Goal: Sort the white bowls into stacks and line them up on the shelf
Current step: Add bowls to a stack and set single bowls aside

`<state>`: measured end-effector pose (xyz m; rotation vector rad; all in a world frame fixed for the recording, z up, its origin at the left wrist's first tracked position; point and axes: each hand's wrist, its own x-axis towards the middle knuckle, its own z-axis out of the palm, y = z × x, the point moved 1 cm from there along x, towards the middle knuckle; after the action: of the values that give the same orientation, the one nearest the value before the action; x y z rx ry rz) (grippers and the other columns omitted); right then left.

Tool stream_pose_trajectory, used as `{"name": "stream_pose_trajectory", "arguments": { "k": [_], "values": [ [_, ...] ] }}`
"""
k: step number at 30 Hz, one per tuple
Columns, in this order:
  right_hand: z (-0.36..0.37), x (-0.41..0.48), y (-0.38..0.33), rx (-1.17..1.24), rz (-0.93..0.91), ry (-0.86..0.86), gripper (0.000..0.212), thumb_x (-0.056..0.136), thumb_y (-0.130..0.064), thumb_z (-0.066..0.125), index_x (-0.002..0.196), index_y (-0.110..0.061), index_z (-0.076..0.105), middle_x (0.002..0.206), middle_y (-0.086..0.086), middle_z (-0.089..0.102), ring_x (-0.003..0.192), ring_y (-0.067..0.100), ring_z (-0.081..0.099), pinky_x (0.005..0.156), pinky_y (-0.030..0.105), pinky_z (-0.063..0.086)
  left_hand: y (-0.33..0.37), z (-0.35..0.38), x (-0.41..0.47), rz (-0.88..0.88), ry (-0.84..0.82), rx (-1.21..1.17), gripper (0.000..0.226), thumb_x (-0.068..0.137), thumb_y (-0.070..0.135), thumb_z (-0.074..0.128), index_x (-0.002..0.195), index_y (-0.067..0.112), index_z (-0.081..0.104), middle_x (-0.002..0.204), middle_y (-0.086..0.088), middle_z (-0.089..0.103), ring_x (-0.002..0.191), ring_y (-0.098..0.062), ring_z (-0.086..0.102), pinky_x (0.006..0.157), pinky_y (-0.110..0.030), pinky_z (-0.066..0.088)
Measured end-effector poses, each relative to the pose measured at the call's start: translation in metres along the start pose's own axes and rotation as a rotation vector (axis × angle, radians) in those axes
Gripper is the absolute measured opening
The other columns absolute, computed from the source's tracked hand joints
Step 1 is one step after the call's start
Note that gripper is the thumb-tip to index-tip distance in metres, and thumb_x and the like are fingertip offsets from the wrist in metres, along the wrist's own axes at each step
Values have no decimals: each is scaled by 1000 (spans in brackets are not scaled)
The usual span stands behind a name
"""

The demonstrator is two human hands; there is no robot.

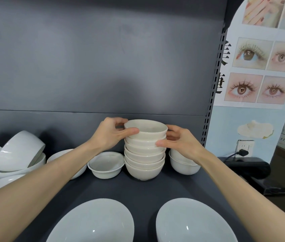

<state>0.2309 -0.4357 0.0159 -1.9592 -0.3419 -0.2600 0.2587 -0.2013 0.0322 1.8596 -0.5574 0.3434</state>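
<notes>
A stack of several small cream-white bowls stands upright at the middle back of the dark grey shelf. My left hand grips the top bowl at its left rim, thumb in front and fingers behind. My right hand holds the upper bowls from the right, its thumb pressed on the second bowl's rim. A single small rimmed bowl sits just left of the stack. Behind my right wrist stand two nested small bowls, partly hidden.
Two large white bowls sit at the shelf's front edge. On the left a big bowl leans tilted in another, with more white dishes at the far left. A black device and plugged cable lie past the shelf's right end.
</notes>
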Motion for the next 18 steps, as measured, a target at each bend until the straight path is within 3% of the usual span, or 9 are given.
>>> {"name": "stream_pose_trajectory", "arguments": {
  "k": [2, 5, 8, 10, 13, 15, 18],
  "values": [
    [-1, 0, 0, -3, -3, 3, 61, 72, -17, 83, 128, -23, 57, 112, -9, 70, 101, 1, 66, 81, 12, 52, 0, 1, -1, -3, 6, 0, 53, 74, 28, 78, 120, 6, 62, 102, 11, 63, 95, -5, 62, 82, -16, 45],
    [-1, 1, 1, -10, -1, -1, 62, 72, -19, 83, 129, -24, 57, 113, -9, 70, 104, 3, 65, 82, 13, 52, 0, 2, -3, -17, 7, 6, 32, 73, 28, 80, 100, 19, 66, 91, 16, 66, 83, 6, 64, 75, -9, 48],
    [-1, 1, 2, -9, 1, 0, 65, 72, -18, 83, 130, -23, 55, 115, -8, 69, 105, 3, 65, 80, 10, 52, -1, 1, -1, -23, -10, 32, 24, 70, 31, 80, 88, 24, 66, 90, 15, 69, 85, 2, 66, 80, -15, 51],
    [-1, 2, 2, -16, 9, -4, 67, 72, -20, 83, 132, -21, 54, 117, -6, 69, 107, 5, 64, 82, 12, 52, 1, 0, -1, -23, -29, 32, 31, 65, 39, 79, 89, 24, 67, 92, 10, 72, 89, -4, 68, 84, -21, 51],
    [-2, 2, -1, -18, 15, -12, 67, 72, -19, 83, 133, -20, 53, 116, -5, 69, 106, 5, 64, 80, 10, 51, 4, -2, -3, -31, -55, 46, 67, 52, 60, 77, 101, 15, 70, 99, 5, 73, 96, -9, 69, 93, -29, 52],
    [-2, 1, -3, -27, 17, -19, 67, 73, -19, 83, 133, -19, 53, 117, -5, 68, 106, 4, 64, 78, 10, 51, 5, -3, -5, -33, -81, 49, 60, 53, 62, 79, 94, 18, 70, 96, 6, 75, 95, -9, 70, 93, -32, 53],
    [-2, 1, -5, -42, 26, -16, 71, 71, -19, 83, 134, -17, 51, 121, -3, 66, 109, 7, 62, 84, 15, 51, 10, -5, -7, -46, -124, 49, 50, 64, 48, 75, 95, 9, 70, 96, 1, 75, 95, -14, 70, 95, -37, 52]
  ]
}}
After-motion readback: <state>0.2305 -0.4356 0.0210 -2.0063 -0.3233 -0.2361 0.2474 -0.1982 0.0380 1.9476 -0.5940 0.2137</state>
